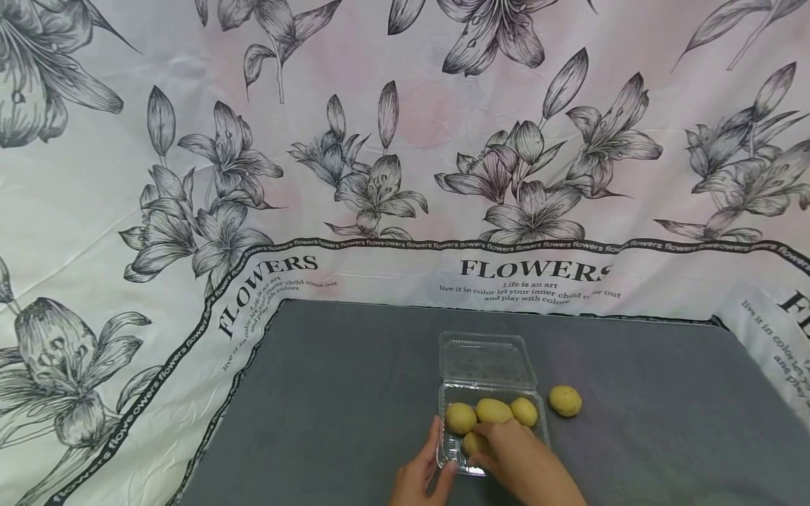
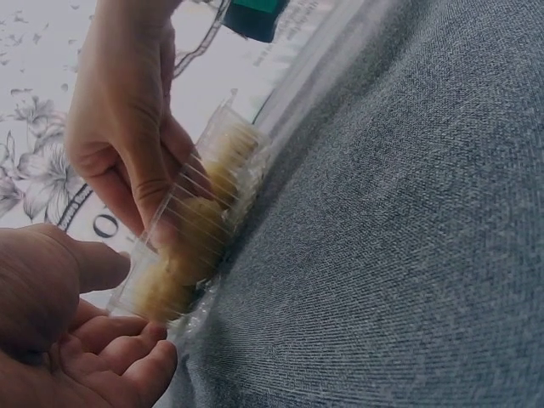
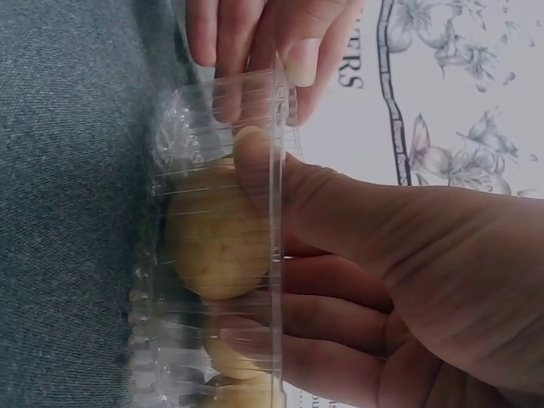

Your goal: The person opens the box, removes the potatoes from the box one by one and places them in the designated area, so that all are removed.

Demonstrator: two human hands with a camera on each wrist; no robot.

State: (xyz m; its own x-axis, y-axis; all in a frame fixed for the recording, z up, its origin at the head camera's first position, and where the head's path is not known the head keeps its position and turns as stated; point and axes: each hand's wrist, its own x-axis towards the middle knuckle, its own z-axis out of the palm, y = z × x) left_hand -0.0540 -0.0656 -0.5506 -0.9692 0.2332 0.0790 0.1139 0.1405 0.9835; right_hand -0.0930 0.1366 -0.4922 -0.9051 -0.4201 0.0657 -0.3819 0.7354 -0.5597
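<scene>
A clear plastic clamshell box (image 1: 444, 450) sits on the grey table with its lid (image 1: 486, 362) folded back. Inside, along the far side, lie a left potato (image 1: 460, 419), a middle potato (image 1: 493, 410) and a right potato (image 1: 524, 412). My right hand (image 1: 522, 457) reaches into the near part of the box and grips another potato (image 3: 219, 234) between thumb and fingers. At the box's near left corner is my left hand (image 1: 422, 474), its fingers along the side wall and its thumb by the front edge, loosely extended.
One loose potato (image 1: 565, 400) lies on the table to the right of the box. The grey tabletop (image 1: 342, 393) extends to both sides. Behind it hangs a white flower-printed cloth (image 1: 380, 274) with a black lettered band.
</scene>
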